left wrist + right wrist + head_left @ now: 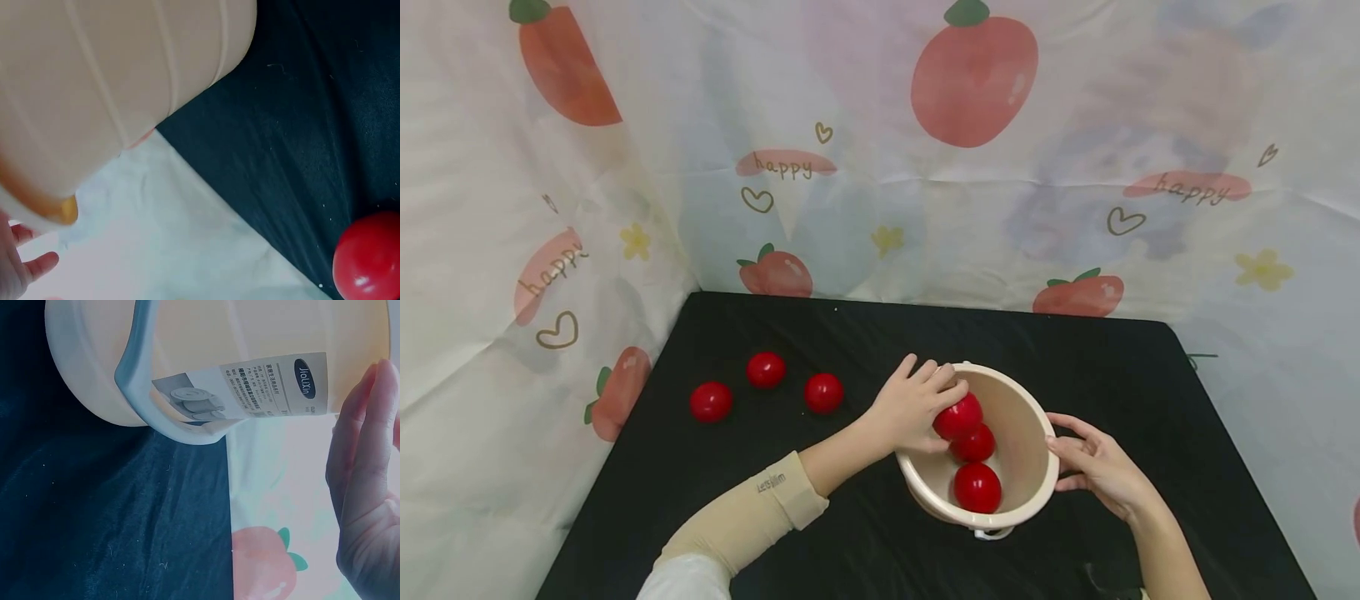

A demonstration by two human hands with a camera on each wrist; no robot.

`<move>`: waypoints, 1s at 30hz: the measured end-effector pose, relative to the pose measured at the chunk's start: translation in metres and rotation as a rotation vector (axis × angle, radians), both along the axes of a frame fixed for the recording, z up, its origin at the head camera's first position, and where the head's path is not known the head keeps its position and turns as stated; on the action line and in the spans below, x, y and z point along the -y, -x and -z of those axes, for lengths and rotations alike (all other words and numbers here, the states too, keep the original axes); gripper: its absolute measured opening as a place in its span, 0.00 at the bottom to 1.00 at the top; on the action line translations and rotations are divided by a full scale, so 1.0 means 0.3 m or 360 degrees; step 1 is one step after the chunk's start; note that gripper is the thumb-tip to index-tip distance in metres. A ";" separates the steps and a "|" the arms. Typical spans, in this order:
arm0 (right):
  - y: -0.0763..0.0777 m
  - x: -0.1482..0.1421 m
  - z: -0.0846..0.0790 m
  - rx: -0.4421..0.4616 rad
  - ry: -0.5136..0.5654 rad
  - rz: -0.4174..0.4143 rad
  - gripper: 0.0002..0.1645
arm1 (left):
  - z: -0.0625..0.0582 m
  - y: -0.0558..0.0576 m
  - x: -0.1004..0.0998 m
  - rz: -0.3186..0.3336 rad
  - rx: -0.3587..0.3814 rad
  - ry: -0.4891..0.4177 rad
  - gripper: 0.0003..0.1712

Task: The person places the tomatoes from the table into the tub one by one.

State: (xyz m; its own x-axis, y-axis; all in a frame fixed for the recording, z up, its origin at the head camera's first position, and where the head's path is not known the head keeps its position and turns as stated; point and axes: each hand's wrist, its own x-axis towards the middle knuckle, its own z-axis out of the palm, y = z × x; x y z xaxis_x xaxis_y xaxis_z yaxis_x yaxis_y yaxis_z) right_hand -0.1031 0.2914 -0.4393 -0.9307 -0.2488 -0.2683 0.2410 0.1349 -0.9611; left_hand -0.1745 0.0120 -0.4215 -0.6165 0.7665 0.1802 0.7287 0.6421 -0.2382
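Red ball point(964, 417) partly hidden by left hand point(917, 408) gripping it; right hand point(1097, 465) pinches bucket point(1024, 442) by rim.

Cream bucket point(1022, 433) — two glossy red balls point(977, 490) inside, a third ball point(964, 417) by the rim — three balls point(823, 393) leftward.

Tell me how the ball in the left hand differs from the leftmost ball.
The held ball is at the opening of the bucket; the leftmost ball lies on the black cloth. The left hand grips the held ball; no hand touches the leftmost ball. Both are red, round and shiny.
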 end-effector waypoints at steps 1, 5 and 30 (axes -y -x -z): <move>0.000 0.000 -0.001 0.0001 0.0003 0.0001 0.20 | 0.006 0.002 -0.009 0.0018 0.0016 0.0035 0.42; -0.001 -0.001 -0.004 0.0010 -0.0012 0.0008 0.21 | 0.025 0.011 -0.047 0.0103 0.0034 0.0207 0.43; -0.008 0.032 -0.033 0.0039 -0.0253 0.0197 0.33 | 0.073 0.002 -0.133 0.0307 -0.0014 0.1160 0.44</move>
State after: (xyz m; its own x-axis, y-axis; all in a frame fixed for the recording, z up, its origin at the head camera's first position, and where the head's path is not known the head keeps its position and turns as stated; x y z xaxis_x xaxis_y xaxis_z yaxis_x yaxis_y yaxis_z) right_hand -0.1006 0.2817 -0.4293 -0.9443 -0.0856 -0.3179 0.2880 0.2525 -0.9237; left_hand -0.1752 0.0521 -0.4436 -0.4603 0.7877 -0.4094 0.8082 0.1811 -0.5603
